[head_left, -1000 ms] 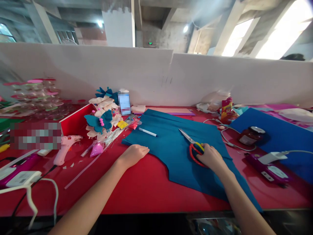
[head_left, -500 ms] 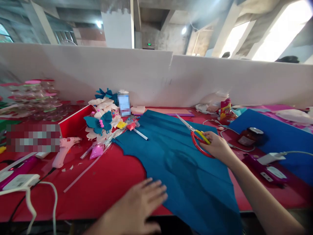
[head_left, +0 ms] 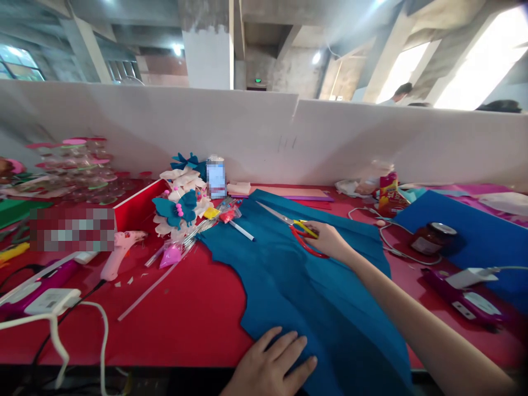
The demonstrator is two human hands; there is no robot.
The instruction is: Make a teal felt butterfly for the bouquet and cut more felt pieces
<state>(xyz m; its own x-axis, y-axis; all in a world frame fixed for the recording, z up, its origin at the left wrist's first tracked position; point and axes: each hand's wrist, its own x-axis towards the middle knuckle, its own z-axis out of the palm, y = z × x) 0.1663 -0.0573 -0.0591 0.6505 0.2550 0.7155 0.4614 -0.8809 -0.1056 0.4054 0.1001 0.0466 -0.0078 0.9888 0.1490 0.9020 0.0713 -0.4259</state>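
A large sheet of teal fabric [head_left: 284, 275] with a scalloped left edge lies across the red table [head_left: 177, 313] and hangs over its front edge. My left hand [head_left: 274, 360] rests on the sheet near that edge, fingers spread. Above the far part of the sheet, my right hand [head_left: 325, 239] grips scissors [head_left: 307, 232] with one red and one yellow handle; their blades point to the far left. A white marker [head_left: 242, 231] lies on the sheet's left part. Left of it sit teal and cream fabric butterflies and flowers [head_left: 177, 209] with pink beads.
A pink glue gun [head_left: 117, 256], a purple power strip [head_left: 45, 283] and white cables lie at left. Behind stands a phone [head_left: 216, 180]. At right are a dark jar [head_left: 433, 238], a blue board [head_left: 495, 242] and another purple power strip [head_left: 466, 302]. A white partition [head_left: 247, 132] closes the back.
My right hand has moved left over the fabric with the scissors. My left hand has come down to the right onto the fabric near the front edge. The view has shifted slightly.
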